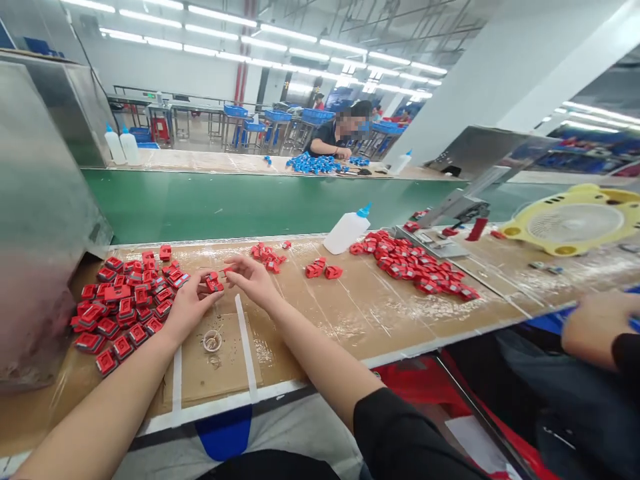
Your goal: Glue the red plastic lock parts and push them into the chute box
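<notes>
A small red plastic part (214, 282) is gripped between the fingers of my left hand (189, 303). Close beside it, my right hand (254, 279) pinches a smaller red piece (228, 270) between thumb and fingertips. To the left lies a heap of red and grey blocks (125, 300), reaching up to my left hand. Below my hands, a small round cup (212, 341) sits on a cardboard sheet (227, 373). Just beyond my right hand is a little pile of small red pieces (267, 257).
Several red parts (323, 269) lie right of centre, near a white bottle with a blue tip (346, 231). Further right are a larger red pile (410, 263), a hand press (463, 203) and a yellow fan (575, 220). A co-worker's arm (600, 327) is at the right edge; another person (327, 137) works opposite.
</notes>
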A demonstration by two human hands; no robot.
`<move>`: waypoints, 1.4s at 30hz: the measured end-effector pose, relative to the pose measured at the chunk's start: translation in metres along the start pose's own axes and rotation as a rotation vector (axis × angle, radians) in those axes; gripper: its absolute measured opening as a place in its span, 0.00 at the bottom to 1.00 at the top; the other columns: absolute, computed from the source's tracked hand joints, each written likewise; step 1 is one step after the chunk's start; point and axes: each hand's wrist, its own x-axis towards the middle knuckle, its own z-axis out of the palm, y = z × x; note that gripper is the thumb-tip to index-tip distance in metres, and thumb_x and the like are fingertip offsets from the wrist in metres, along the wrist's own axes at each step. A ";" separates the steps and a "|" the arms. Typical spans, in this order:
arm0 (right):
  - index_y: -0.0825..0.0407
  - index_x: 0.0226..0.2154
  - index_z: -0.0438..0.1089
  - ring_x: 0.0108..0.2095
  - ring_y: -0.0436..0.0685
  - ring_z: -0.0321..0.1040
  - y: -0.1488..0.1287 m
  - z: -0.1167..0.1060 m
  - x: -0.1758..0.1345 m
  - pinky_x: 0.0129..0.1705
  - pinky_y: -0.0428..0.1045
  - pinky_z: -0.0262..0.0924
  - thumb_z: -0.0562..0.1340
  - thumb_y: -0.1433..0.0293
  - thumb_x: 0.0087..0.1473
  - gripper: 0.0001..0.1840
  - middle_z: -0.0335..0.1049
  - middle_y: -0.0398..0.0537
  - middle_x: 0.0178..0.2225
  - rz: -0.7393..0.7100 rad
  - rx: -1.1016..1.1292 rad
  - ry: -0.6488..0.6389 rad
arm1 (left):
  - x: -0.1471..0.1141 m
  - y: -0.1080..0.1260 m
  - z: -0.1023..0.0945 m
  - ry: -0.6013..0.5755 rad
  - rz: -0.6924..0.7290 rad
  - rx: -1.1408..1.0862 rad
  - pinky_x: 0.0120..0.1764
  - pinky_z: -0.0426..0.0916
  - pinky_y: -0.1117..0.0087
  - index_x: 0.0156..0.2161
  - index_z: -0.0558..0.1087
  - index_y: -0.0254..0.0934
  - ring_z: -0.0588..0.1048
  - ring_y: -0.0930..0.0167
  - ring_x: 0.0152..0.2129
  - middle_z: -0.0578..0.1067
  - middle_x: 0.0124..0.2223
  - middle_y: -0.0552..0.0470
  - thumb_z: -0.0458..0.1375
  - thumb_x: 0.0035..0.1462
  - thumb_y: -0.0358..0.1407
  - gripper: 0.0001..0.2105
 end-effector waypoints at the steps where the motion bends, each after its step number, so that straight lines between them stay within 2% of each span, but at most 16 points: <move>1: 0.51 0.47 0.73 0.33 0.53 0.70 -0.001 0.008 -0.005 0.33 0.49 0.69 0.69 0.53 0.55 0.24 0.74 0.48 0.37 0.009 0.026 0.000 | 0.000 0.001 0.000 0.000 -0.002 -0.005 0.46 0.78 0.61 0.59 0.70 0.41 0.81 0.63 0.44 0.79 0.53 0.45 0.66 0.58 0.43 0.25; 4: 0.51 0.43 0.76 0.35 0.54 0.70 -0.002 0.016 -0.015 0.31 0.47 0.65 0.69 0.52 0.55 0.21 0.74 0.49 0.38 -0.022 -0.061 0.031 | -0.002 0.003 0.000 -0.013 -0.006 -0.028 0.48 0.78 0.60 0.59 0.71 0.41 0.81 0.62 0.46 0.80 0.52 0.46 0.66 0.58 0.42 0.25; 8: 0.49 0.41 0.79 0.38 0.54 0.68 0.005 0.012 -0.017 0.30 0.46 0.63 0.70 0.52 0.56 0.19 0.72 0.51 0.44 -0.103 -0.150 0.011 | -0.003 0.001 0.002 -0.055 0.002 -0.089 0.53 0.76 0.57 0.59 0.72 0.41 0.81 0.61 0.48 0.81 0.51 0.46 0.67 0.57 0.42 0.25; 11: 0.48 0.41 0.81 0.36 0.53 0.67 0.012 0.010 -0.018 0.31 0.47 0.64 0.69 0.52 0.57 0.18 0.70 0.52 0.44 -0.131 -0.184 0.010 | -0.004 -0.003 0.004 -0.066 0.004 -0.089 0.54 0.76 0.57 0.59 0.73 0.42 0.81 0.61 0.48 0.81 0.51 0.47 0.67 0.58 0.42 0.24; 19: 0.46 0.41 0.83 0.40 0.57 0.70 0.008 0.008 -0.022 0.38 0.51 0.70 0.70 0.55 0.58 0.15 0.72 0.52 0.42 -0.307 -0.232 0.104 | -0.002 0.000 0.003 -0.155 -0.099 -0.270 0.51 0.77 0.58 0.64 0.69 0.38 0.82 0.60 0.47 0.82 0.50 0.44 0.70 0.55 0.43 0.34; 25: 0.47 0.43 0.82 0.40 0.57 0.70 0.005 0.004 -0.026 0.33 0.49 0.72 0.69 0.55 0.58 0.16 0.71 0.52 0.42 -0.240 -0.252 0.032 | -0.005 0.005 0.001 -0.157 -0.066 -0.104 0.45 0.79 0.60 0.61 0.74 0.38 0.83 0.61 0.40 0.83 0.43 0.48 0.69 0.55 0.42 0.29; 28: 0.47 0.45 0.82 0.41 0.57 0.71 0.008 0.002 -0.026 0.34 0.49 0.72 0.68 0.57 0.61 0.15 0.72 0.53 0.42 -0.275 -0.286 -0.007 | -0.006 0.006 0.000 -0.127 -0.084 -0.098 0.46 0.79 0.60 0.60 0.75 0.38 0.83 0.61 0.40 0.84 0.41 0.48 0.71 0.53 0.43 0.30; 32: 0.46 0.46 0.81 0.42 0.55 0.72 0.014 0.002 -0.022 0.43 0.52 0.74 0.66 0.58 0.63 0.14 0.71 0.52 0.43 -0.434 -0.335 -0.033 | -0.003 0.010 -0.002 -0.114 -0.154 -0.243 0.51 0.77 0.56 0.60 0.72 0.36 0.82 0.58 0.45 0.83 0.46 0.43 0.72 0.51 0.47 0.34; 35: 0.45 0.50 0.79 0.42 0.54 0.73 0.015 0.003 -0.019 0.47 0.53 0.74 0.65 0.61 0.66 0.13 0.69 0.51 0.48 -0.527 -0.357 -0.020 | 0.000 0.015 -0.003 -0.058 -0.211 -0.368 0.53 0.76 0.54 0.59 0.72 0.35 0.81 0.57 0.47 0.82 0.49 0.40 0.74 0.48 0.47 0.36; 38: 0.43 0.55 0.76 0.49 0.55 0.71 0.011 0.001 -0.019 0.53 0.54 0.72 0.62 0.65 0.67 0.16 0.66 0.53 0.54 -0.597 -0.365 -0.099 | 0.002 0.018 -0.002 -0.025 -0.258 -0.416 0.54 0.75 0.54 0.54 0.76 0.34 0.80 0.56 0.49 0.81 0.52 0.38 0.76 0.45 0.47 0.33; 40: 0.43 0.61 0.70 0.58 0.58 0.67 0.008 -0.001 -0.020 0.59 0.57 0.69 0.62 0.64 0.67 0.22 0.61 0.55 0.62 -0.575 -0.332 -0.171 | 0.003 0.017 -0.001 -0.014 -0.237 -0.397 0.55 0.74 0.54 0.52 0.77 0.33 0.80 0.57 0.49 0.81 0.52 0.39 0.76 0.45 0.46 0.31; 42: 0.43 0.68 0.60 0.64 0.62 0.61 0.007 -0.001 -0.020 0.64 0.59 0.65 0.64 0.59 0.65 0.32 0.55 0.57 0.67 -0.478 -0.246 -0.233 | 0.004 0.015 0.000 -0.009 -0.175 -0.352 0.57 0.73 0.55 0.51 0.77 0.34 0.80 0.58 0.49 0.81 0.51 0.41 0.75 0.46 0.45 0.29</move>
